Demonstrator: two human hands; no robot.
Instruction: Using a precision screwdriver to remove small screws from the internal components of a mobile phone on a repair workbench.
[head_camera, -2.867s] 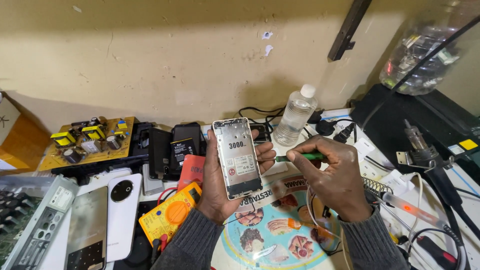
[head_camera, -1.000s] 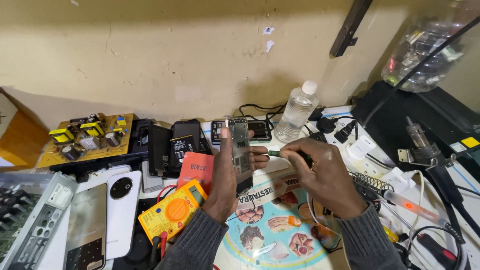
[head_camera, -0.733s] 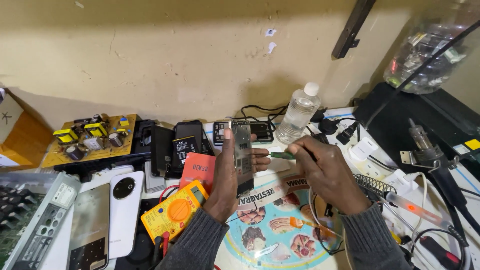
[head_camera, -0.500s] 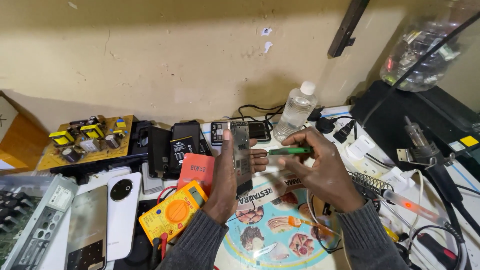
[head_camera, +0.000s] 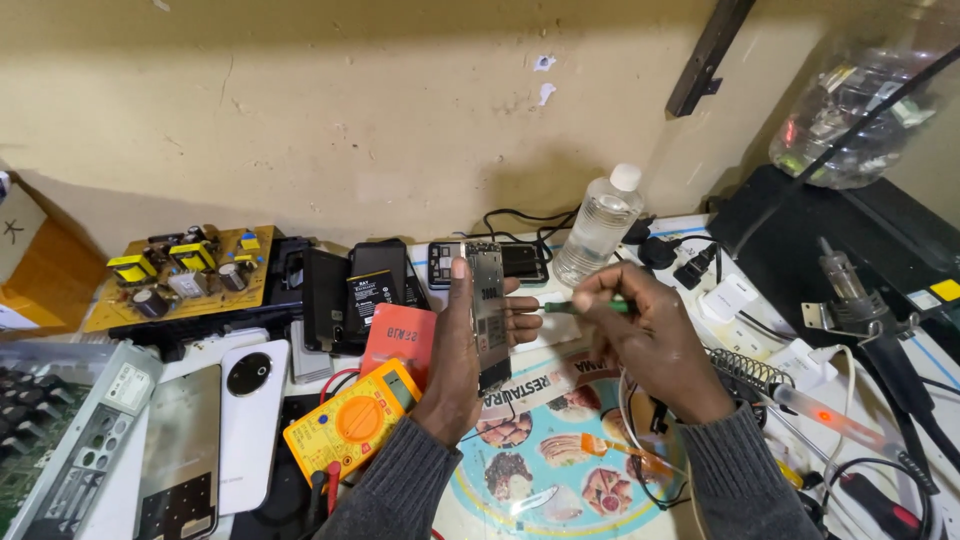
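The left hand (head_camera: 455, 365) grasps an opened phone (head_camera: 488, 310) upright, turned edge-on above the tabletop (head_camera: 560, 340). The right hand (head_camera: 645, 340) grips a green screwdriver (head_camera: 580, 307), its tip close beside the phone. A yellow multimeter (head_camera: 350, 420) lies near the left wrist.

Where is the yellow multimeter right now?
In the head view, the yellow multimeter lies on the bench at lower left of centre, just left of the left hand, below the orange battery and right of the white phone back.
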